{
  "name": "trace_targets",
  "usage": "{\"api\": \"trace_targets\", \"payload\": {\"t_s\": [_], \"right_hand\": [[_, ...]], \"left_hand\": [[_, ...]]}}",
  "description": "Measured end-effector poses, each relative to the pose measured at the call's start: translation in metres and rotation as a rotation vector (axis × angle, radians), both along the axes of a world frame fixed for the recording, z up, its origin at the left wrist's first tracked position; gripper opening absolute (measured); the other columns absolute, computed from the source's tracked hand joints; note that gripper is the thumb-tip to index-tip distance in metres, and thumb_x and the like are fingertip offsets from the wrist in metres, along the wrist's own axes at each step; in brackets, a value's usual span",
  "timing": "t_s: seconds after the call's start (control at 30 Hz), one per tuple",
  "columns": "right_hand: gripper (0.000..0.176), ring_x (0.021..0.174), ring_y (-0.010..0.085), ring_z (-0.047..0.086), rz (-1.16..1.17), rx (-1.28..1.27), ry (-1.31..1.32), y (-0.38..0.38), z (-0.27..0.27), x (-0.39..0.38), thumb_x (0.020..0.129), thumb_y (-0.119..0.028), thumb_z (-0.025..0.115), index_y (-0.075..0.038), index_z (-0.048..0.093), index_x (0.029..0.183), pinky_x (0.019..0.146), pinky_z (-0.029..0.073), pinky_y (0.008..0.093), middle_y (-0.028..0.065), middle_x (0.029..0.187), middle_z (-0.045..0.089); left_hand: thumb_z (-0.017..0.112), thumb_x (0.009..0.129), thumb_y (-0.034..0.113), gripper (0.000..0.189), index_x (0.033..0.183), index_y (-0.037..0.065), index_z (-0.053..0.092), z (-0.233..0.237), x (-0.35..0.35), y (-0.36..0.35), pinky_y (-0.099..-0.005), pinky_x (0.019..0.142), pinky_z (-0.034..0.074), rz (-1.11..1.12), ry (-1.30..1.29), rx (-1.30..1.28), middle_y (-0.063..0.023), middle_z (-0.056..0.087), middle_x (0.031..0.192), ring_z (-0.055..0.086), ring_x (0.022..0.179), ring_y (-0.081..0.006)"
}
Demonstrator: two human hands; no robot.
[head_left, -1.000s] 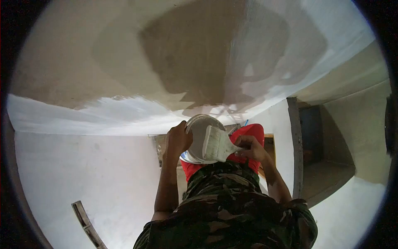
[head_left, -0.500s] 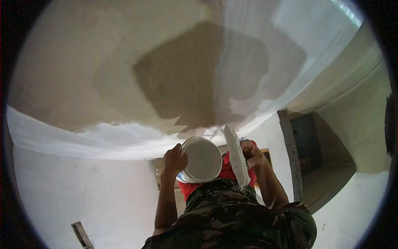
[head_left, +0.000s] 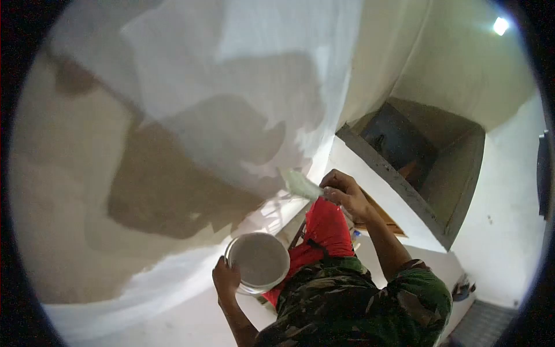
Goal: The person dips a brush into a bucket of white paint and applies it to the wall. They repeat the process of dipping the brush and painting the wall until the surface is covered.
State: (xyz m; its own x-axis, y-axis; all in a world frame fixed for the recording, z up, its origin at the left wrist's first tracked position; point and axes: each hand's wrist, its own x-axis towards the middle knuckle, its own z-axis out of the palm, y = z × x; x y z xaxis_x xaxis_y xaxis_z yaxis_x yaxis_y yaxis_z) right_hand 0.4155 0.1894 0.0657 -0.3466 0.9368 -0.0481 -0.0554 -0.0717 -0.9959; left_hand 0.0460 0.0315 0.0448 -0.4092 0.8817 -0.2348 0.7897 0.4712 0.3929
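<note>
My left hand [head_left: 226, 277] is closed on the rim of a white bucket [head_left: 284, 282], holding it in front of my legs. The bucket's round mouth faces up, with pale grey-white liquid inside. In my right hand [head_left: 344, 192] is a wide paintbrush [head_left: 302, 185], its head coated white and a little blurred. The brush points left toward the wall [head_left: 173, 144], and my fingers wrap round its handle end. Fresh white coating covers part of the wall, while a tan area lies to the left, under my shadow.
At right is a deep, grey-edged opening [head_left: 457, 173] with a dark panel [head_left: 399, 136] inside. A bright lamp [head_left: 500, 25] shines at upper right. Below lie a wooden frame [head_left: 384, 217] and a grey ridged surface [head_left: 483, 325] at the bottom right.
The view has turned toward the right. The bucket now sits lower and further left in view, and the brush has swung from lengthwise to pointing left at the wall.
</note>
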Motion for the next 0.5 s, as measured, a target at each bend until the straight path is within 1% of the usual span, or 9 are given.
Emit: {"api": "trace_targets", "payload": {"t_s": [0.03,0.13,0.23,0.3,0.33,0.37,0.43,0.47,0.5], "right_hand": [[0.025,0.079,0.0162,0.057,-0.027,0.004,0.014,0.002,-0.015,0.009,0.089,-0.022,0.058,0.001,0.058,0.097,0.073,0.047,0.0315,0.0093,0.084,0.061],[0.029,0.081,0.0199,0.062,-0.292,0.12,-0.369,0.013,-0.081,0.04,0.086,-0.027,0.061,0.001,0.063,0.095,0.075,0.048,0.0351,0.0137,0.094,0.067],[0.028,0.077,0.0202,0.062,-0.395,0.037,-0.531,0.033,-0.136,0.067,0.085,-0.026,0.063,0.001,0.063,0.091,0.072,0.049,0.0351,0.016,0.087,0.067],[0.028,0.076,0.02,0.062,-0.431,0.057,-0.529,0.051,-0.173,0.082,0.085,-0.026,0.064,0.002,0.063,0.09,0.071,0.049,0.035,0.016,0.084,0.067],[0.028,0.074,0.0199,0.062,-0.449,0.077,-0.531,0.059,-0.179,0.085,0.085,-0.026,0.064,0.002,0.063,0.09,0.07,0.049,0.035,0.0161,0.082,0.066],[0.028,0.074,0.0199,0.062,-0.459,0.072,-0.522,0.07,-0.184,0.09,0.085,-0.026,0.064,0.002,0.063,0.09,0.07,0.049,0.035,0.0161,0.082,0.066],[0.017,0.066,0.0126,0.058,-0.499,0.139,-0.503,0.092,-0.172,0.094,0.084,-0.014,0.062,0.003,0.061,0.087,0.063,0.048,0.0291,0.0085,0.075,0.064],[0.027,0.069,0.0182,0.06,-0.523,0.165,-0.402,0.099,-0.153,0.096,0.085,-0.023,0.064,0.004,0.061,0.087,0.066,0.049,0.0335,0.0154,0.078,0.065],[0.025,0.067,0.0158,0.058,-0.551,0.144,-0.368,0.109,-0.133,0.097,0.086,-0.021,0.063,0.004,0.06,0.088,0.064,0.048,0.0316,0.0124,0.075,0.064]], "left_hand": [[0.06,0.078,0.019,0.024,0.086,-0.002,0.052,0.007,0.005,0.003,-0.0477,0.065,0.047,-0.027,0.014,0.004,-0.0251,0.061,0.079,0.06,0.075,-0.0437],[0.06,0.078,0.02,0.024,0.083,-0.002,0.052,0.022,0.017,0.008,-0.0475,0.063,0.046,-0.019,0.071,-0.009,-0.0232,0.059,0.073,0.058,0.069,-0.0424],[0.06,0.078,0.019,0.023,0.081,-0.002,0.052,0.015,0.012,0.006,-0.0473,0.062,0.045,-0.008,0.066,-0.061,-0.0214,0.058,0.071,0.056,0.066,-0.0416],[0.06,0.078,0.018,0.022,0.081,-0.002,0.053,0.005,0.01,0.003,-0.0473,0.064,0.045,-0.038,0.178,0.068,-0.0216,0.059,0.073,0.058,0.069,-0.0416],[0.06,0.078,0.018,0.022,0.082,-0.002,0.054,0.007,0.002,0.01,-0.0469,0.066,0.046,-0.002,0.06,-0.119,-0.0223,0.061,0.075,0.06,0.072,-0.0416],[0.06,0.078,0.018,0.022,0.082,-0.002,0.054,0.007,0.003,0.014,-0.0469,0.066,0.046,-0.011,0.07,-0.119,-0.0223,0.061,0.075,0.06,0.072,-0.0416],[0.061,0.078,0.017,0.021,0.083,-0.003,0.055,0.02,0.016,0.018,-0.0458,0.068,0.047,0.028,0.071,-0.125,-0.0232,0.062,0.077,0.061,0.075,-0.0414],[0.061,0.077,0.016,0.021,0.083,-0.003,0.055,0.022,0.018,0.016,-0.0446,0.069,0.048,-0.001,0.098,-0.091,-0.0239,0.062,0.078,0.062,0.076,-0.0408],[0.061,0.077,0.016,0.021,0.083,-0.003,0.055,0.022,0.016,0.018,-0.0446,0.069,0.048,-0.009,0.105,-0.094,-0.0239,0.062,0.078,0.062,0.076,-0.0408]]}}
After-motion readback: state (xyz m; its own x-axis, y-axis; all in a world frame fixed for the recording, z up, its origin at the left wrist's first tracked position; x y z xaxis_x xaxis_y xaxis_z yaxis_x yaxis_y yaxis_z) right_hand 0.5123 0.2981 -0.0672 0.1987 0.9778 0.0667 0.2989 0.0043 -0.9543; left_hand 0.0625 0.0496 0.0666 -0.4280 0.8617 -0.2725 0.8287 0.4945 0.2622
